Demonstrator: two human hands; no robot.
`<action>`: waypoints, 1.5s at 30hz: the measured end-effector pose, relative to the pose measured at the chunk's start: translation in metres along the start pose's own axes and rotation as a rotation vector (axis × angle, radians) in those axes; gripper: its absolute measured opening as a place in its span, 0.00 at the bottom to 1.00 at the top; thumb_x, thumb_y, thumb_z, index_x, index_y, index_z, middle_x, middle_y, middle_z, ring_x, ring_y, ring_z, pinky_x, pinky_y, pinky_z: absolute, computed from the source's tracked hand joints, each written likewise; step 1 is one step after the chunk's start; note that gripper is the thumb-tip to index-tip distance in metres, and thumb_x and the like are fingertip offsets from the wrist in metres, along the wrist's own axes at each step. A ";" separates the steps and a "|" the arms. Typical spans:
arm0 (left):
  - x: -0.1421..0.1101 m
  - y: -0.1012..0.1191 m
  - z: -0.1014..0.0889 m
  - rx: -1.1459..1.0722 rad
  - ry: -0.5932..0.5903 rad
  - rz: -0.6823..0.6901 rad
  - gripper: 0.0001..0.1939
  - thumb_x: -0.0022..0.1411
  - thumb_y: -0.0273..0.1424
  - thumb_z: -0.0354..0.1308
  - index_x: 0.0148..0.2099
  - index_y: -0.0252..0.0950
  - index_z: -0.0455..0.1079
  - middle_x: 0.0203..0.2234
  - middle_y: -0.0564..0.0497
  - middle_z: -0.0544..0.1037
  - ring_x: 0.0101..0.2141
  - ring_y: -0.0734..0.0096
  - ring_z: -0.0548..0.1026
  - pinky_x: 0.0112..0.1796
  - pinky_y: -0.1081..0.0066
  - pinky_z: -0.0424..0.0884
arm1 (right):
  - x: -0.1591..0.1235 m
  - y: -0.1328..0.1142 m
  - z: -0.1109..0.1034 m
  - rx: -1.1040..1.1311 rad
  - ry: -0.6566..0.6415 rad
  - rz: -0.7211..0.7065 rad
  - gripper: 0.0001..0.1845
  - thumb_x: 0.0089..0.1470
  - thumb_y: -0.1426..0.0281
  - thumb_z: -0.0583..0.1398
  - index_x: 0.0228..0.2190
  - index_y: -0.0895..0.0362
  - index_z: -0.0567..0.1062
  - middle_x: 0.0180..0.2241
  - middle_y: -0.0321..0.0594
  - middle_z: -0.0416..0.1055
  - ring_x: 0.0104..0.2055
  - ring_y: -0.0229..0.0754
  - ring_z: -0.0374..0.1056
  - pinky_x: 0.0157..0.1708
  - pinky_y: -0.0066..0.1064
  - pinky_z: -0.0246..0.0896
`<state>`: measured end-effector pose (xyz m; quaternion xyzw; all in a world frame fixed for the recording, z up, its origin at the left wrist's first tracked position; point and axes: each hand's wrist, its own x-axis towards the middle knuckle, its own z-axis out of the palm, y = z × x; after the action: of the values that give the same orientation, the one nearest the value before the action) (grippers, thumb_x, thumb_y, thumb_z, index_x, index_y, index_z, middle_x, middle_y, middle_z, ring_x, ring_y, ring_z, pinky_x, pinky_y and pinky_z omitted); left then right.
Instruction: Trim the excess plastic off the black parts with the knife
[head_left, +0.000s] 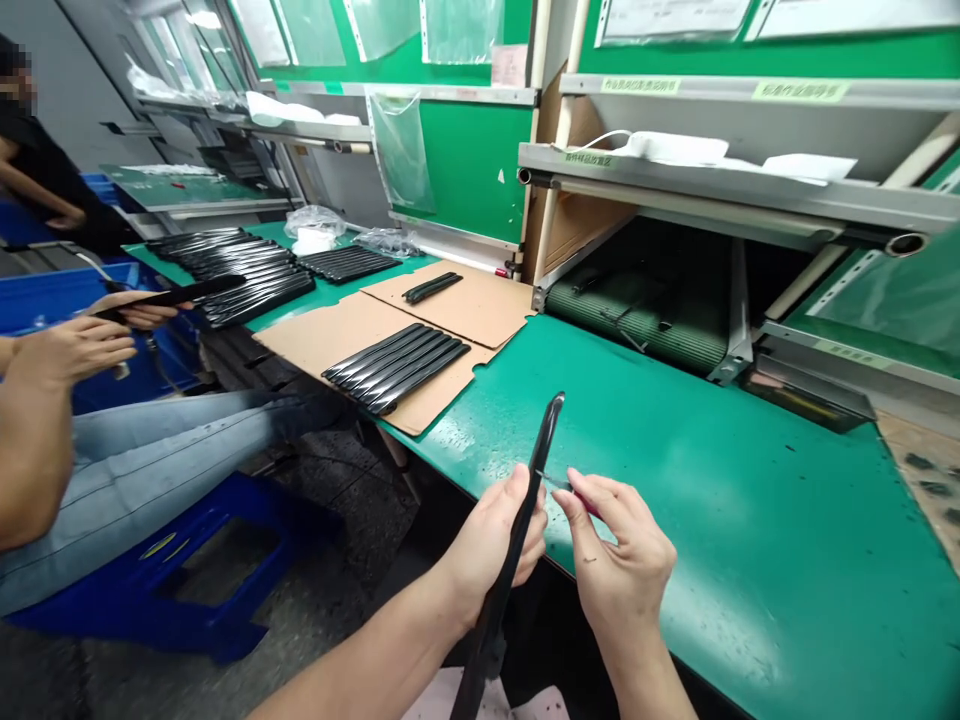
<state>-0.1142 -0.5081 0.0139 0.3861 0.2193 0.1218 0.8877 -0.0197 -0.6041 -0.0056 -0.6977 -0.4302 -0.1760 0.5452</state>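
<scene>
The step in hand looks like close work on the edge of a long black strip (515, 545) with a small tool (555, 482). The left hand (480, 545) is wrapped around the strip, thumb laid along its upper face and fingers curled behind. The strip slants across the palm — its glossy tip rising beyond the thumb, its lower end running down toward the person's lap.

The right hand (626, 555) is just beside it, thumb and forefinger pinched on the tool, the other fingers loosely bent. The thin metal end points at the strip's right edge, a little above the left thumb; whether it bites into the edge or only touches it is too small to tell.

As I judge it, the next move calls for a firm left grip and a light, controlled right wrist, with the tip kept clear of the left fingers.

Both hands work over the near edge of the green table (720, 500). Farther off to the left, a row of similar strips (396, 366) lies side by side on cardboard (300, 340) — well apart from the hands.
</scene>
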 end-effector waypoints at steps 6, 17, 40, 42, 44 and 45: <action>-0.016 -0.007 0.001 0.076 -0.079 -0.083 0.25 0.63 0.57 0.48 0.33 0.39 0.59 0.10 0.65 0.50 0.11 0.84 0.43 0.11 0.81 0.41 | 0.048 0.029 -0.001 -0.069 0.143 0.081 0.10 0.58 0.63 0.65 0.39 0.55 0.82 0.37 0.41 0.77 0.37 0.45 0.72 0.38 0.35 0.67; -0.019 0.005 -0.019 0.869 -0.251 0.137 0.16 0.62 0.39 0.59 0.31 0.35 0.58 0.23 0.58 0.58 0.25 0.78 0.56 0.25 0.75 0.52 | 0.042 0.015 -0.033 0.603 -0.463 0.565 0.22 0.59 0.50 0.62 0.41 0.57 0.79 0.19 0.30 0.61 0.20 0.34 0.52 0.20 0.27 0.49; -0.026 -0.003 -0.006 -0.188 -0.068 -0.161 0.20 0.69 0.49 0.44 0.38 0.37 0.63 0.14 0.61 0.56 0.12 0.85 0.44 0.11 0.84 0.45 | 0.007 0.002 0.006 -0.511 0.011 -0.257 0.07 0.63 0.71 0.62 0.44 0.58 0.77 0.32 0.39 0.75 0.32 0.43 0.66 0.33 0.34 0.57; -0.026 -0.005 -0.004 -0.156 -0.048 -0.161 0.19 0.68 0.49 0.47 0.38 0.37 0.63 0.14 0.62 0.56 0.12 0.85 0.44 0.12 0.84 0.46 | 0.010 0.002 0.004 -0.545 0.048 -0.312 0.07 0.62 0.72 0.63 0.42 0.58 0.77 0.32 0.38 0.76 0.32 0.43 0.67 0.33 0.34 0.56; -0.026 -0.005 -0.003 -0.130 -0.038 -0.172 0.19 0.66 0.49 0.50 0.39 0.38 0.63 0.14 0.62 0.56 0.12 0.85 0.44 0.12 0.84 0.45 | 0.013 0.003 0.000 -0.574 0.070 -0.364 0.06 0.61 0.73 0.64 0.42 0.57 0.77 0.32 0.37 0.76 0.32 0.43 0.67 0.33 0.35 0.55; -0.026 -0.004 -0.002 -0.122 -0.037 -0.183 0.19 0.66 0.50 0.51 0.39 0.38 0.62 0.14 0.62 0.56 0.12 0.85 0.44 0.12 0.83 0.45 | 0.015 0.004 -0.002 -0.585 0.073 -0.385 0.06 0.60 0.73 0.65 0.41 0.57 0.77 0.32 0.37 0.76 0.32 0.43 0.67 0.32 0.35 0.55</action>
<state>-0.1373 -0.5194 0.0174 0.3120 0.2295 0.0463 0.9208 -0.0078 -0.5995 0.0033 -0.7236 -0.4656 -0.4163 0.2939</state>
